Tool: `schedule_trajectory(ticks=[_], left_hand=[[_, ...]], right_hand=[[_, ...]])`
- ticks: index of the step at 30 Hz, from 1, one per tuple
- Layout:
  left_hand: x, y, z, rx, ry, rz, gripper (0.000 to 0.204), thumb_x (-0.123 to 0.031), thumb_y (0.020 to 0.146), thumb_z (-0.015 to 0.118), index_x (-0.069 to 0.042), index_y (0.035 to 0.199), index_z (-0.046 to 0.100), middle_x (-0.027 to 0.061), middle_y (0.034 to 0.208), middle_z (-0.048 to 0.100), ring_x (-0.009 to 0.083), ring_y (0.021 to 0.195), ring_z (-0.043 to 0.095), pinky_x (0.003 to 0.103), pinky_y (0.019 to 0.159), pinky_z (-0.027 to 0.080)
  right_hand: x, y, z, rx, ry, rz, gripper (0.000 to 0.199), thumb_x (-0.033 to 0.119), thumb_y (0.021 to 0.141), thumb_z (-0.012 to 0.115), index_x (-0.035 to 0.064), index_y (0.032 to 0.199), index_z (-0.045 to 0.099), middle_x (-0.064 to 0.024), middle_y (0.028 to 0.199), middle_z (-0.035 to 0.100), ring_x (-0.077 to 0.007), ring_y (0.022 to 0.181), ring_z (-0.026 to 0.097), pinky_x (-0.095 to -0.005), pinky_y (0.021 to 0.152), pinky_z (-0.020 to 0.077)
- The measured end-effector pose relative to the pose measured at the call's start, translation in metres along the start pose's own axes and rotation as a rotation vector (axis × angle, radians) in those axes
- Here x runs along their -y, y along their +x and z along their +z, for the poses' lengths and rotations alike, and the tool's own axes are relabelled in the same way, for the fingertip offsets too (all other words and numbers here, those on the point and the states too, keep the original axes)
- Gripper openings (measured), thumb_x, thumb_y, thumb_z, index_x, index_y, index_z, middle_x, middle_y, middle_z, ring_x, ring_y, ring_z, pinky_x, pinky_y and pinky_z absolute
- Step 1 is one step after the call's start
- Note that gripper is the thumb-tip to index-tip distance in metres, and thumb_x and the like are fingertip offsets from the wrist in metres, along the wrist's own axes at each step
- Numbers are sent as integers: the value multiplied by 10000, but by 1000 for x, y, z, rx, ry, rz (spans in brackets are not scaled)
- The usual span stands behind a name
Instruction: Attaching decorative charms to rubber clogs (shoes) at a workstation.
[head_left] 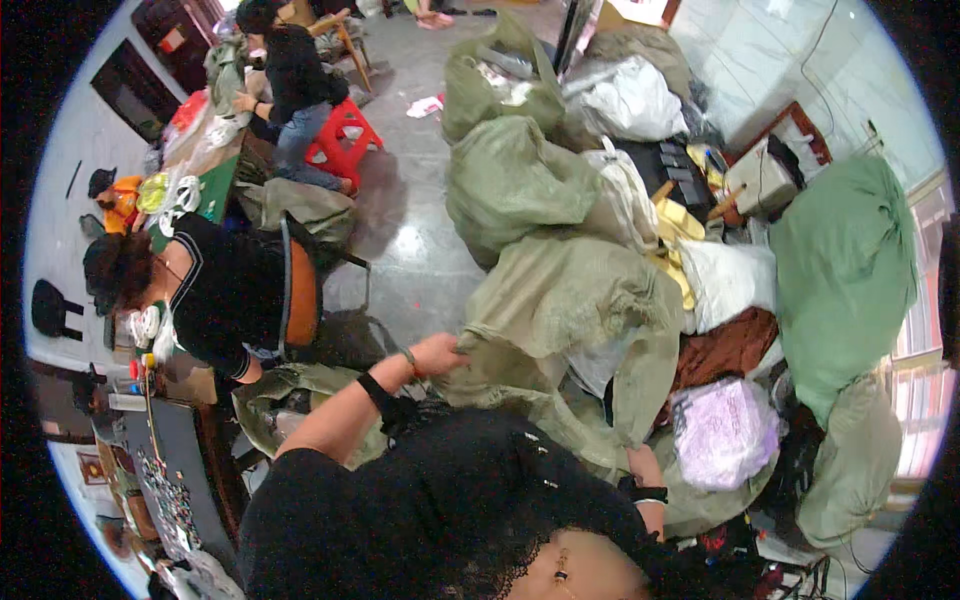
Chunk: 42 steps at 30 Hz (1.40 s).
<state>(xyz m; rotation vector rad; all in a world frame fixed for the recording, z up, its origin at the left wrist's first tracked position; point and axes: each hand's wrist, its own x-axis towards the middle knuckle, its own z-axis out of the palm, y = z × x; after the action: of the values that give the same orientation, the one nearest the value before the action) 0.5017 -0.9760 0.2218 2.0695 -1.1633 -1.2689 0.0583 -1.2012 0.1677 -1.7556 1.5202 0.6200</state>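
Left hand [437, 353]: fingers clenched on the rim of the olive woven sack [560, 300], pinching a fold.
Right hand [643, 465]: low against the same sack's lower edge; finger state cannot be told.
Olive woven sack: slumped on the floor just ahead, mouth only partly spread; contents hidden.
Progress: judged early, sack gripped but not yet opened out.
Clear bag [722, 430]: beside it, pale lilac material inside.
Farther sacks [505, 180]: bulging, shut, on grey floor [410, 250].
Green bundle [845, 270]: far right.
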Motion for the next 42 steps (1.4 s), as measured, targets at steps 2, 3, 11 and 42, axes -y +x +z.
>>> schedule_trajectory(ticks=[2,3,11,42], left_hand=[[-28,-10,13,-79,148,-142,359,-336,819,578,12,895,622,226,862,629,408,806,585,438,696,472],[-31,-15,22,-42,247,-111,365,-345,825,567,12,881,620,227,842,625,412,797,584,446,688,470],[-7,-50,61,-225,-62,-104,380,-368,853,512,-5,844,626,249,825,609,418,811,584,473,705,456],[-28,-236,325,-821,-150,-231,375,-322,856,532,26,754,625,236,741,603,410,745,587,466,685,467]], right_hand=[[13,-4,-1,-21,427,-161,422,275,825,577,-63,1077,559,-181,979,626,-317,872,590,-392,764,445],[38,-26,-10,-76,459,3,363,206,842,556,-43,1108,557,-123,994,623,-259,874,572,-368,776,441],[24,-84,18,-182,519,-508,310,132,870,532,-37,1129,550,-99,1047,617,-218,921,566,-335,822,429],[-19,-139,-24,299,-67,-714,286,70,798,501,-18,1058,580,-189,1011,585,-323,894,534,-369,788,421]])
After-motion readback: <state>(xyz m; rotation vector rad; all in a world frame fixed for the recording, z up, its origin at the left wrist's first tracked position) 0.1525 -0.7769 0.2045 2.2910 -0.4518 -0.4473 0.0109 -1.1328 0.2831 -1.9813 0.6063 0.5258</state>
